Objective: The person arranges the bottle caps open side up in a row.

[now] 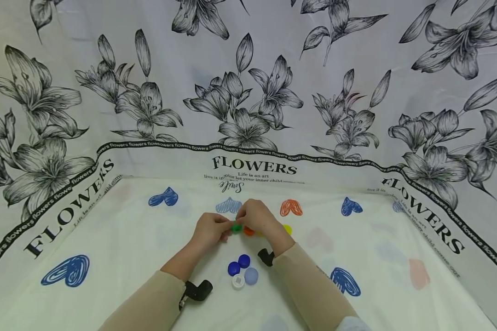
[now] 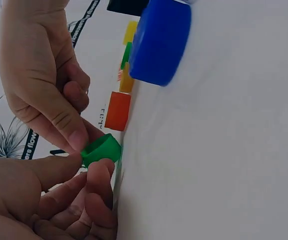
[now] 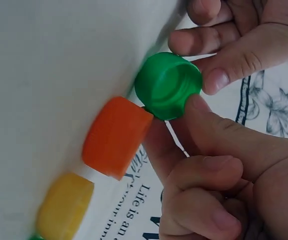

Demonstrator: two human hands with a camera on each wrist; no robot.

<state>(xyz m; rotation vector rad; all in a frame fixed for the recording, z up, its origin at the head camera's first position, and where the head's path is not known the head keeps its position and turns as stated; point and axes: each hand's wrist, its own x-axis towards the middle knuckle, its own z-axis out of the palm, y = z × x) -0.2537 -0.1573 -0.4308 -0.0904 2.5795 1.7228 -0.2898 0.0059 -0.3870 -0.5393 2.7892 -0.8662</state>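
Both hands meet at a green bottle cap (image 1: 237, 228), which is tilted with its hollow side showing in the right wrist view. My left hand (image 1: 209, 232) pinches it between thumb and fingertips from the left. From the other side, my right hand (image 1: 260, 217) pinches its rim with thumb and index finger. Close beside the green cap stands an orange cap (image 3: 116, 137), on its edge. A yellow cap (image 3: 66, 207) follows in the same row, with another green cap (image 2: 126, 55) and a further yellow cap (image 1: 287, 229) beyond. The right hand partly hides this row in the head view.
Nearer the body lie two dark blue caps (image 1: 244, 261), a light blue cap (image 1: 251, 276) and a white cap (image 1: 238, 281) in a cluster between the forearms. A white cloth with printed hearts (image 1: 291, 208) covers the surface; a flower-printed curtain (image 1: 248, 115) rises behind it.
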